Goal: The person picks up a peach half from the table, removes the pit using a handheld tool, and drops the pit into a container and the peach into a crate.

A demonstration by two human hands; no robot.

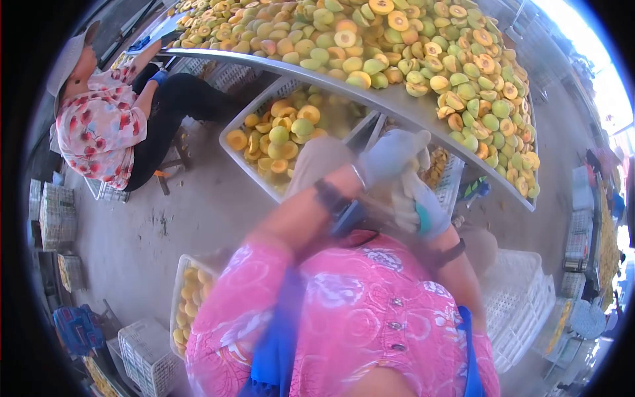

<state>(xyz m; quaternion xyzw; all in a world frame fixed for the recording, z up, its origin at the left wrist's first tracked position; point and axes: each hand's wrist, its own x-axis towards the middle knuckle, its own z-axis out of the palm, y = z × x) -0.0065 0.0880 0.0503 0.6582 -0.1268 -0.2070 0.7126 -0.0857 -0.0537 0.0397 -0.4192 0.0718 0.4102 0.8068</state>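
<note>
My left hand (391, 157), in a pale grey-blue glove, reaches across in front of my knees with its fingers curled. Just below and to its right is my right hand (426, 210), in a whitish glove with a teal patch, its fingers bent. The two hands almost meet. Blur and the gloves hide whatever is between them. Left of my hands stands a white crate (233, 118) of halved yellow-green fruit, like peaches or apricots. Beyond it, a metal table (423, 99) bears a big heap of fruit halves (317, 40), many with hollow centres.
Under the table edge, a second crate (451, 182) holds brownish pieces. A crate of yellow fruit (192, 298) stands at my left, stacked white crates (519, 304) at my right. A co-worker in a floral top (99, 129) sits at far left. More crates (58, 215) line the left side.
</note>
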